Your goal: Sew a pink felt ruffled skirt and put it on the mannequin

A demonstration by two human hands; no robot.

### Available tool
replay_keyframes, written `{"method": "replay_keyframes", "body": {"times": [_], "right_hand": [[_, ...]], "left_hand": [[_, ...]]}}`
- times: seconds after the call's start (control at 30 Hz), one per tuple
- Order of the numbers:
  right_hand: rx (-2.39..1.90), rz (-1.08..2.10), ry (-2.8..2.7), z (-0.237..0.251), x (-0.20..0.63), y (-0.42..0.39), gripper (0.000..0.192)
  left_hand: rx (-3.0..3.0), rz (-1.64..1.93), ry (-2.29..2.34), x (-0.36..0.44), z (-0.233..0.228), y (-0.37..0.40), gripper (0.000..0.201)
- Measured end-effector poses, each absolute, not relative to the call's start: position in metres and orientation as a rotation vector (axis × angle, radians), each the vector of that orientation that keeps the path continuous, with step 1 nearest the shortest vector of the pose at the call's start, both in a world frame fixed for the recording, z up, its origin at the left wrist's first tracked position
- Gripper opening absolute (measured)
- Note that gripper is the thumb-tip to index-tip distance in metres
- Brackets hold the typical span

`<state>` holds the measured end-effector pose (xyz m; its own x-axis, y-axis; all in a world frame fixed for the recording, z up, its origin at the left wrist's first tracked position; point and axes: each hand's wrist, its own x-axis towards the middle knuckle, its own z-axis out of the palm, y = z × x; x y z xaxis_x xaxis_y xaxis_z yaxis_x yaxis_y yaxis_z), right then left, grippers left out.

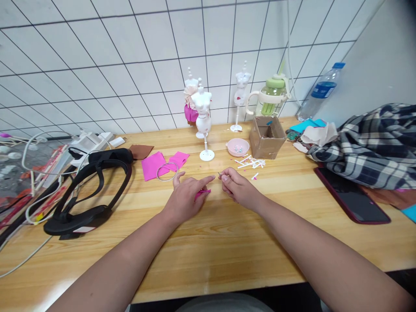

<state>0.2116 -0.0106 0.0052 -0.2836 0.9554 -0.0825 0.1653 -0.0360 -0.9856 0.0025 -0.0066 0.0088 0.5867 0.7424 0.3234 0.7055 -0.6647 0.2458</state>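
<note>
Your left hand (186, 196) is pressing the pink scrap (203, 192) flat, lengthwise toward your right hand (236, 187), which is pinching a needle (220, 174).

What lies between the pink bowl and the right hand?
In the head view, scattered white strips lie on the table between the pink bowl and the right hand.

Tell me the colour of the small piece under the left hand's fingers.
Bright pink, matching the felt pieces behind; the small piece shows best in the head view.
</note>
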Motion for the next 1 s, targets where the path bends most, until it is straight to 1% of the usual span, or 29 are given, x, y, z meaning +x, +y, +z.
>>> {"method": "replay_keyframes", "body": {"times": [0.33,0.5,0.57,0.63,0.73,0.8,0.9,1.0], "right_hand": [[-1.267,1.178,-1.625,0.003,0.211,-0.009,0.019],[-1.381,0.91,-1.735,0.01,0.224,-0.004,0.019],[-1.494,0.733,-1.889,0.013,0.232,-0.001,0.016],[-1.639,0.508,-2.076,0.013,0.239,0.001,0.014],[-1.849,0.232,-2.288,0.011,0.244,0.002,0.016],[-1.929,0.156,-2.365,0.011,0.247,0.002,0.02],[-1.944,0.119,-2.373,0.012,0.251,0.002,0.028],[-1.854,0.098,-2.377,0.014,0.255,0.006,0.02]], "left_hand": [[2.651,0.623,1.255,0.003,0.008,-0.007,0.042],[2.399,0.731,1.283,0.005,0.009,-0.006,0.041],[2.113,0.829,1.266,0.005,0.01,-0.004,0.047],[1.739,0.914,1.187,0.004,0.012,-0.001,0.06],[1.349,0.941,1.062,0.002,0.013,0.001,0.073],[1.289,0.905,1.055,0.002,0.013,0.002,0.074],[1.355,0.851,1.103,0.005,0.011,0.0,0.075],[1.447,0.83,1.128,0.009,0.01,-0.003,0.075]]}}
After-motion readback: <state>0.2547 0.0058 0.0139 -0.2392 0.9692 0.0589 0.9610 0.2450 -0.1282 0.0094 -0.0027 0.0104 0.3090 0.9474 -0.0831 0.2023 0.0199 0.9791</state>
